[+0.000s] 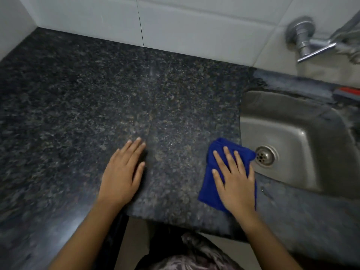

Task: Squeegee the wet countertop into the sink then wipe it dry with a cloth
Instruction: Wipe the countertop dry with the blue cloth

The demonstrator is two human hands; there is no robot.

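Cloth (211, 185), blue and folded, lies on the dark speckled counter (78, 94) at the near left edge of the sink (292, 117), directly under the right grip (235, 182). That grip presses it flat with fingers straight and spread, curled round nothing. Blue fabric shows beyond the fingertips and along the thumb side, and its far corner reaches over the sink's rim near the drain (265, 157). The left grip (120, 176) rests flat on bare counter, fingers straight, well apart from the cloth.
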